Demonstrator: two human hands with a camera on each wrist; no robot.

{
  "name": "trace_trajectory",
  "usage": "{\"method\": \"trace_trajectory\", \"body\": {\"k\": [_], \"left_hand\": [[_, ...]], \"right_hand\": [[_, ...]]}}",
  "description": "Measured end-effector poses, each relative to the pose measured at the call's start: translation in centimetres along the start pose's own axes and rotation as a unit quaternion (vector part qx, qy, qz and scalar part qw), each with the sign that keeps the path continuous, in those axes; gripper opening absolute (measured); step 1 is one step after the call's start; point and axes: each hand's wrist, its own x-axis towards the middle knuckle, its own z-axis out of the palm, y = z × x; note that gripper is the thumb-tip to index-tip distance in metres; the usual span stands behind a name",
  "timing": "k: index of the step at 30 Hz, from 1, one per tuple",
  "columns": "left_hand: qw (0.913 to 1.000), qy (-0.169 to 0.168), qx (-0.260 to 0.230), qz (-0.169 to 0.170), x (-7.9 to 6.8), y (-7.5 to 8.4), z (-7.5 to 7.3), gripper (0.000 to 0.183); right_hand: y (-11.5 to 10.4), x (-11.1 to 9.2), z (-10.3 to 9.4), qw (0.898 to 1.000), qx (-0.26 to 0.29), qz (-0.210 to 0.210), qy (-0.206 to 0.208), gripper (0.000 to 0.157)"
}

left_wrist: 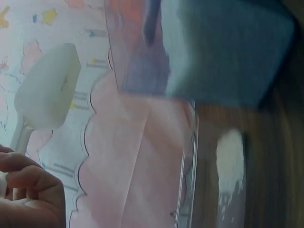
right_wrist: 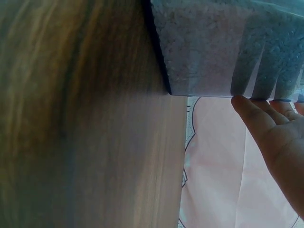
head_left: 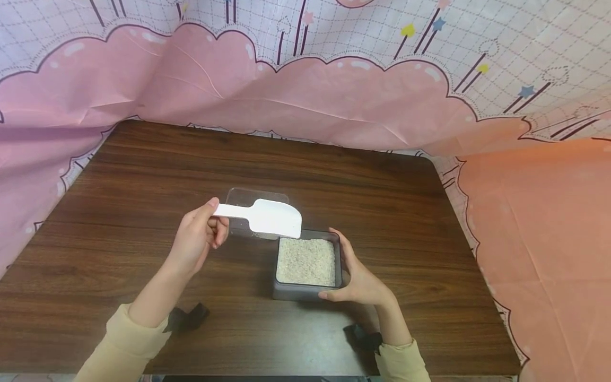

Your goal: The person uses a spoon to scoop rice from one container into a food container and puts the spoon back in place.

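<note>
My left hand pinches the handle of a white scoop between thumb and fingers. The scoop is held level, its tip over the back left edge of a grey see-through box. Pale rice-like grains fill much of that box, and its top is open. Around the box's right side lies my right hand, thumb at the front and fingers toward the back corner. In the right wrist view its fingertips touch the box wall. Whether the scoop holds any grains is hidden.
Behind the scoop lies a clear shallow container, partly hidden, with some white grains in it. Everything stands on a dark wooden table. A patterned pink and white cloth hangs behind and at the sides.
</note>
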Motion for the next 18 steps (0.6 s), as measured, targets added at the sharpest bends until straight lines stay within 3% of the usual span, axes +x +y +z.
{"method": "trace_trajectory", "body": {"k": [7, 12, 15, 18], "left_hand": [[0.9988, 0.008, 0.025, -0.042, -1.1, -0.9, 2.4, 0.045], [0.9973, 0.012, 0.061, -0.04, -1.5, -1.8, 3.7, 0.044], [0.9929, 0.011, 0.115, -0.029, -1.6, -2.1, 4.4, 0.046], [0.9801, 0.009, 0.198, 0.005, -1.7, -2.2, 4.9, 0.05]], "right_hand": [[0.1, 0.0, 0.0, 1.0, 0.002, -0.003, 0.0, 0.122], [0.2, 0.1, 0.1, 1.0, -0.002, -0.004, 0.001, 0.121], [0.2, 0.0, 0.1, 1.0, -0.005, -0.006, 0.001, 0.122], [0.2, 0.0, 0.1, 1.0, -0.006, -0.008, 0.002, 0.122]]}}
